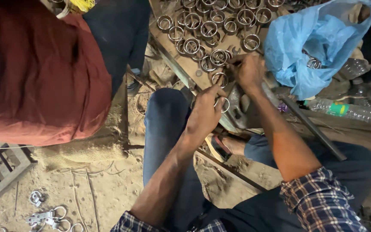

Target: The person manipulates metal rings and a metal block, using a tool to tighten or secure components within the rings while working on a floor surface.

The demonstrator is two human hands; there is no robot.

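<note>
My left hand (205, 115) grips a small metal ring clamp (224, 104) over the near edge of a worn wooden board (185, 64). My right hand (249, 71) is closed around a slim tool that is mostly hidden, its tip at another ring clamp (220, 78) lying on the board. Several more ring clamps (202, 30) are spread over the board beyond my hands. My knees in blue jeans sit below the hands.
Another person in a rust-red shirt (35, 73) crouches at the left. A blue plastic bag (314, 43) holding metal rings lies at the right, with a plastic bottle (348, 111) and a dark metal bar (312, 126) near it. Loose clamps (48, 215) lie on sandy ground.
</note>
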